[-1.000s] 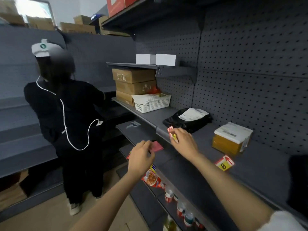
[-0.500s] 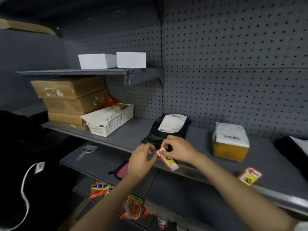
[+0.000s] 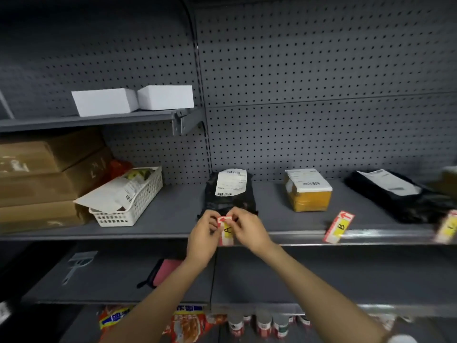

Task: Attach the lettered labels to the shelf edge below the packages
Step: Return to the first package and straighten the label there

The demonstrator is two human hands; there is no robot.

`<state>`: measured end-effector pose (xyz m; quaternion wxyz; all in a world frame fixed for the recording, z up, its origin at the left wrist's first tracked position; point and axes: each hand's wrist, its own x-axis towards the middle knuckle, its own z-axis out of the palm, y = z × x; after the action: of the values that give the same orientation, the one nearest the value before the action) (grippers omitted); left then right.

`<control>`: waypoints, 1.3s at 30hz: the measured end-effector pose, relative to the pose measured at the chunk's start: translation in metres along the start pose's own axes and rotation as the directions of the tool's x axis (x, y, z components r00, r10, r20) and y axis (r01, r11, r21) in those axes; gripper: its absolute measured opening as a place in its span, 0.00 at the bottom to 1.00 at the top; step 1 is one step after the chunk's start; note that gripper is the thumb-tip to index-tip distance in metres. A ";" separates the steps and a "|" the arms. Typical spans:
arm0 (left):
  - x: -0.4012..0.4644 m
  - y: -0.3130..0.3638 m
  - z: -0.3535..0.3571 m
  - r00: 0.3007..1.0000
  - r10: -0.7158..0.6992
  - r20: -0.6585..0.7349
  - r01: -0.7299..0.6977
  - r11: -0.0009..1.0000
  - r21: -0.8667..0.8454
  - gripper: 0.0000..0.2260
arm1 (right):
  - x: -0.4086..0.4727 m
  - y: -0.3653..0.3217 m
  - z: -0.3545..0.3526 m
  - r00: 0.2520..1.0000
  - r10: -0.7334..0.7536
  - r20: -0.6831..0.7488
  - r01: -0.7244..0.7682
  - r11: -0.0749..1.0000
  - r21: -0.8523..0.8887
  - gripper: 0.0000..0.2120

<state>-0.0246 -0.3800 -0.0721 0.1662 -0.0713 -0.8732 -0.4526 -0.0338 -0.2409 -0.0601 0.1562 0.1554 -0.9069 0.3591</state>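
I pinch the A label (image 3: 227,230) between my left hand (image 3: 204,235) and right hand (image 3: 248,229), fingers closed on its top corners, holding it against the shelf edge (image 3: 296,235) just below the black package (image 3: 230,194). The B label (image 3: 338,227) sits tilted on that edge, below the yellow box (image 3: 308,190).

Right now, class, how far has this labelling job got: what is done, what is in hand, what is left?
Done: label B sits on the shelf edge below the yellow package, though tilted. In hand: the left hand and right hand hold label A at the edge below the black package. Left: a blurred label at the far right cannot be judged.
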 end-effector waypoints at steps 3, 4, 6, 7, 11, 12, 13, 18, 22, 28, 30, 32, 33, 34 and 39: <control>0.004 -0.004 -0.002 0.999 -0.001 0.038 -0.003 0.995 0.100 0.08 | -0.005 0.003 -0.001 0.999 0.032 -0.018 -0.031 0.999 0.041 0.04; 0.004 -0.003 -0.002 0.999 0.020 0.044 -0.026 0.989 0.145 0.06 | -0.008 0.005 -0.003 0.999 0.044 -0.019 -0.043 0.998 0.036 0.04; 0.006 0.003 -0.001 0.990 0.116 0.074 -0.132 0.957 0.260 0.04 | -0.014 0.011 -0.011 0.998 0.049 -0.035 -0.050 0.999 -0.020 0.04; 0.008 0.007 0.000 0.974 0.196 0.114 -0.224 0.908 0.354 0.04 | -0.017 0.014 -0.015 0.998 0.039 -0.041 -0.042 0.997 -0.064 0.05; 0.017 0.029 0.008 0.842 0.375 0.387 -0.539 0.563 0.627 0.10 | -0.023 0.018 -0.029 0.998 -0.044 -0.049 0.034 0.984 -0.176 0.08; 0.017 0.033 0.012 0.822 0.389 0.415 -0.568 0.526 0.633 0.11 | -0.024 0.018 -0.030 0.997 -0.051 -0.055 0.040 0.982 -0.185 0.08; 0.016 0.035 0.015 0.816 0.397 0.420 -0.577 0.519 0.631 0.11 | -0.026 0.018 -0.030 0.997 -0.046 -0.064 0.033 0.981 -0.192 0.08; 0.001 0.014 0.013 0.917 0.346 0.199 -0.399 0.785 0.474 0.06 | -0.034 0.025 -0.027 0.994 0.034 -0.105 -0.058 0.970 -0.236 0.07; -0.002 -0.002 0.005 0.918 0.347 0.190 -0.395 0.795 0.461 0.06 | -0.034 0.028 -0.024 0.991 0.076 -0.113 -0.101 0.968 -0.228 0.05; -0.010 -0.008 -0.002 0.918 0.369 0.142 -0.391 0.790 0.472 0.08 | -0.033 0.018 -0.004 0.999 0.027 -0.031 -0.033 0.973 -0.229 0.07; -0.014 -0.011 -0.003 0.917 0.373 0.137 -0.390 0.774 0.499 0.10 | -0.033 0.019 -0.002 0.998 0.008 -0.057 -0.021 0.973 -0.230 0.07; -0.018 -0.015 -0.001 0.922 0.368 0.123 -0.378 0.780 0.499 0.11 | -0.037 0.023 -0.004 0.996 -0.048 -0.074 0.027 0.965 -0.261 0.07; -0.019 -0.017 -0.001 0.925 0.362 0.115 -0.370 0.791 0.488 0.11 | -0.039 0.026 -0.005 0.994 -0.085 -0.075 0.061 0.958 -0.282 0.08; -0.021 -0.019 0.000 0.928 0.358 0.105 -0.363 0.803 0.473 0.11 | -0.042 0.029 -0.007 0.991 -0.118 -0.071 0.091 0.948 -0.305 0.08; -0.018 -0.002 0.009 0.952 0.302 0.054 -0.299 0.871 0.390 0.09 | -0.047 0.027 -0.018 0.985 -0.116 -0.125 0.070 0.944 -0.323 0.10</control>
<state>-0.0103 -0.3737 -0.0849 0.2493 -0.1692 -0.9237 -0.2368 0.0012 -0.2020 -0.0825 0.2601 0.1452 -0.9310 0.2111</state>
